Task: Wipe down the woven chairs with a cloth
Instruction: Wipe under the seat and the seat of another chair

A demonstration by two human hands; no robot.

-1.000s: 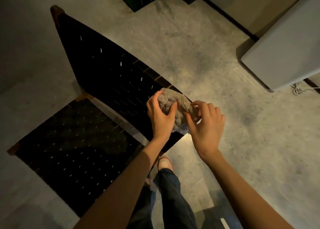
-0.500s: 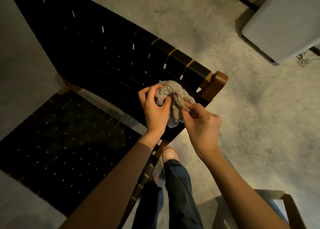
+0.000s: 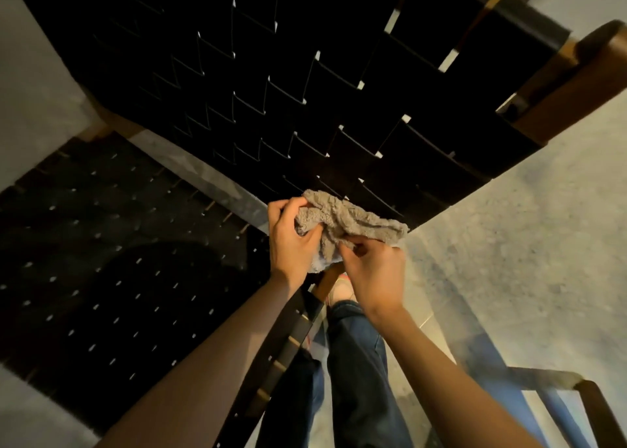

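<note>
Crumpled beige cloth at lower edge of woven chair backrest. Left grip curled round it; right grip pinching near edge, covering part. Below backrest: woven seat, jeans leg, shoe.

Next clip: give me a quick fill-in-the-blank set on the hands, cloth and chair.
1. Counting left hand and right hand, the cloth is gripped by ____ hands.
2. The strips of the woven backrest are ____ in colour.
3. In the picture, the woven seat lies to the ____ of the hands.
Missing words: two; black; left.
</note>
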